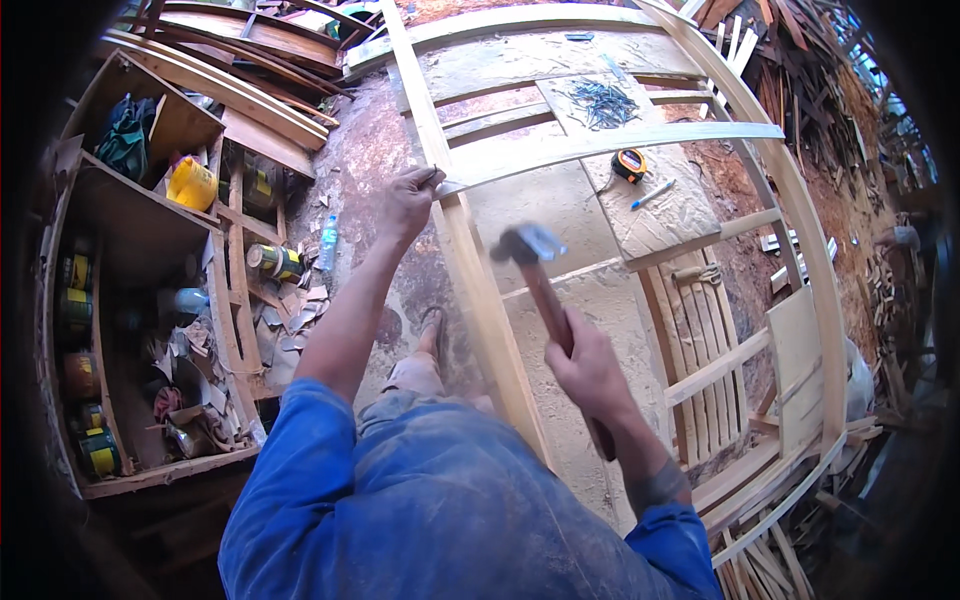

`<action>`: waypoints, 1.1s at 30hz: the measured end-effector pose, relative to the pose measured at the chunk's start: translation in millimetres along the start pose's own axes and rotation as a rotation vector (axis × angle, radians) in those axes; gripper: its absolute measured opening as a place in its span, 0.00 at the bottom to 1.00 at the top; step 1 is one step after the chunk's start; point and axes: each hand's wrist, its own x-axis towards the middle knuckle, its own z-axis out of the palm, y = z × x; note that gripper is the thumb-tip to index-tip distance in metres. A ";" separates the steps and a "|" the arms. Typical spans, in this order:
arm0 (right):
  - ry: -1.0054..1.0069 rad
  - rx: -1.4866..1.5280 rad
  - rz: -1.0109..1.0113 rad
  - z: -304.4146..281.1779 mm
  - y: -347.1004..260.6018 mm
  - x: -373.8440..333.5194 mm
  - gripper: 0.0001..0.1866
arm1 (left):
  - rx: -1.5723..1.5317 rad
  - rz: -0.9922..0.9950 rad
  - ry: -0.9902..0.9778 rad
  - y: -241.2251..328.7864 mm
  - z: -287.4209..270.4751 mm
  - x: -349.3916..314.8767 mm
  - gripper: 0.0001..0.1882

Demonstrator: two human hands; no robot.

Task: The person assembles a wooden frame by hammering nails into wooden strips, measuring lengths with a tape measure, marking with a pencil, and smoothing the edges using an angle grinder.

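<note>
My right hand (588, 368) is wrapped round the wooden handle of a claw hammer (548, 305), its blurred metal head raised over the frame. The fingers of my left hand (408, 205) are pinched on a small dark nail (436, 176) at the left corner joint. There a pale crosspiece (610, 146) meets the long side rail (488, 310) of a wooden frame. Beyond the crosspiece, a heap of loose nails (602, 103) lies on a board. A tape measure (629, 165) and a blue pen (653, 195) rest on the worktop nearer me.
At left stands an open wooden cabinet (225, 330) with tins, rags and a yellow container (192, 184). A plastic bottle (328, 243) and scraps lie on the floor beside it. Slatted wood (705, 350) is under the frame at right. Timber offcuts (800, 60) are piled at far right.
</note>
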 end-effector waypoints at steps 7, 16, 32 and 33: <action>0.134 0.071 -0.160 -8.3 -35.8 38.2 0.14 | 0.050 0.129 0.081 10.2 4.6 -6.1 0.08; 0.174 -0.036 -0.309 -0.2 -96.3 90.8 0.16 | 0.112 0.149 0.072 19.7 1.6 -7.9 0.07; 0.162 -0.150 -0.309 14.2 -96.2 114.4 0.17 | 0.126 0.240 0.102 23.7 4.1 -7.7 0.08; 0.172 -0.150 -0.311 19.8 -77.1 125.2 0.17 | 0.128 0.223 0.102 22.3 6.8 -5.4 0.08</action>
